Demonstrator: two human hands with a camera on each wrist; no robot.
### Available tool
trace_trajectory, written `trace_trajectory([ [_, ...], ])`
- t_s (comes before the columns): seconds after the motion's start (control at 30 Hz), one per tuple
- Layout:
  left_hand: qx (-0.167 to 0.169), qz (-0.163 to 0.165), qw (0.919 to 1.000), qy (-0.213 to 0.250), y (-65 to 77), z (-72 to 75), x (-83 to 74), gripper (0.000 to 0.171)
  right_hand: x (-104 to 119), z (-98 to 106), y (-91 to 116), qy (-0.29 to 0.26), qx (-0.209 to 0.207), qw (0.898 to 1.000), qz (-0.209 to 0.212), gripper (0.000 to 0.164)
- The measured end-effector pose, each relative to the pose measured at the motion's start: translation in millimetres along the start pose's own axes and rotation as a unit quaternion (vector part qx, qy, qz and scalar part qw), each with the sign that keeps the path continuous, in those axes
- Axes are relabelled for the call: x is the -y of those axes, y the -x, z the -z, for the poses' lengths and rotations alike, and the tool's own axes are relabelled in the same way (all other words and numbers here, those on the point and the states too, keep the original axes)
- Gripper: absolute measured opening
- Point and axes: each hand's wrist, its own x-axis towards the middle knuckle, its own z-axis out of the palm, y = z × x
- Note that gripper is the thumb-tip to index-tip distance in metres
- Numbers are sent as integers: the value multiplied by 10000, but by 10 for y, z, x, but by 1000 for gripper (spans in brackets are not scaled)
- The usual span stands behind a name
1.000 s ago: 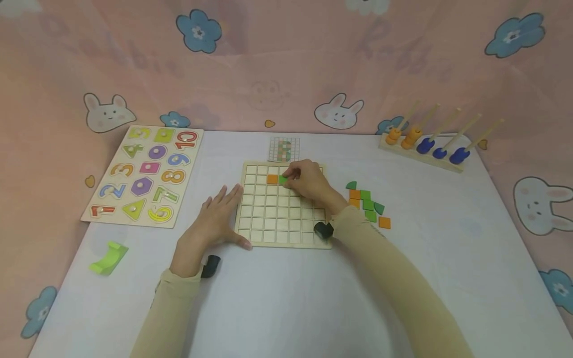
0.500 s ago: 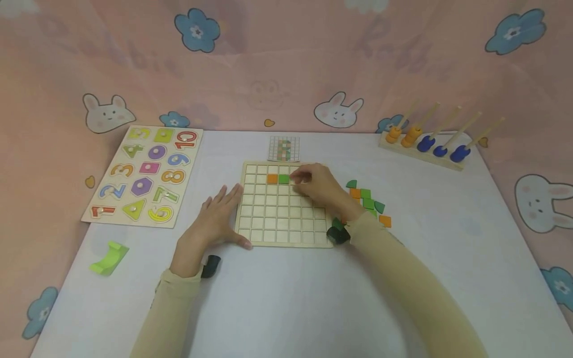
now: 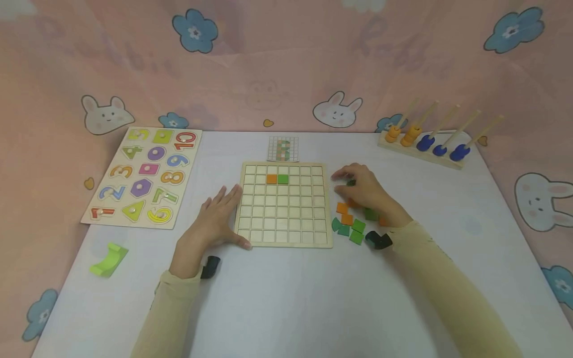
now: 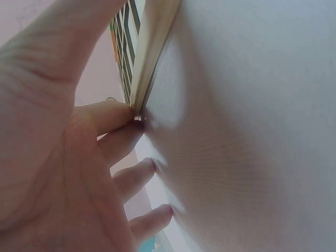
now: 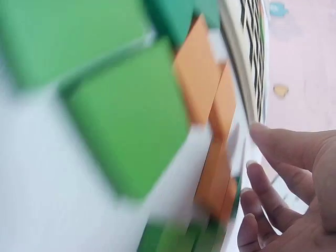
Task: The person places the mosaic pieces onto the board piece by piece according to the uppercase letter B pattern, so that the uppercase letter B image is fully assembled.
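Note:
A wooden grid board [image 3: 295, 238] lies mid-table, with an orange square tile [image 3: 271, 179] and a green square tile [image 3: 283, 179] side by side in its second row. Spread along the board's left side, my left hand [image 3: 212, 223] touches its edge with fingertips and thumb; the left wrist view shows the fingers against the board's rim [image 4: 152, 58]. To the board's right, my right hand [image 3: 364, 189] hovers over loose tiles, thumb and fingers apart, nothing visible between them. Orange tiles [image 3: 342, 208], green squares [image 3: 356, 237] and dark green quarter-round pieces [image 3: 336, 224] lie beneath and nearer me.
Behind the board lies a printed pattern card [image 3: 283, 149]. A number puzzle board [image 3: 143, 186] sits at the left, with a light green curved block [image 3: 109, 260] in front of it. At the back right stands a peg stacker [image 3: 421, 154] with orange and blue beads.
My right hand has let go of the green tile on the board and moved right, over the loose tiles. The left hand has stayed at the board's edge.

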Motion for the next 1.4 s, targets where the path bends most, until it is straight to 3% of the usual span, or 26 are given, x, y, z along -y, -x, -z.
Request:
trace_trajectory([
  [0.3, -54, 2, 10000, 54, 12, -1, 5, 147, -186, 198, 87, 282, -27, 9991, -312, 32],
  [0.9, -74, -26, 9999, 139, 40, 2, -11, 147, -120, 130, 87, 40, -399, 9991, -167, 23],
  [1.17, -66, -44, 9999, 82, 17, -26, -14, 147, 38, 19, 10, -245, -849, 9959, 208, 24],
  [1.4, -38, 24, 10000, 60, 28, 4, -18, 148, 228, -150, -109, -501, -963, 9923, 595, 16],
])
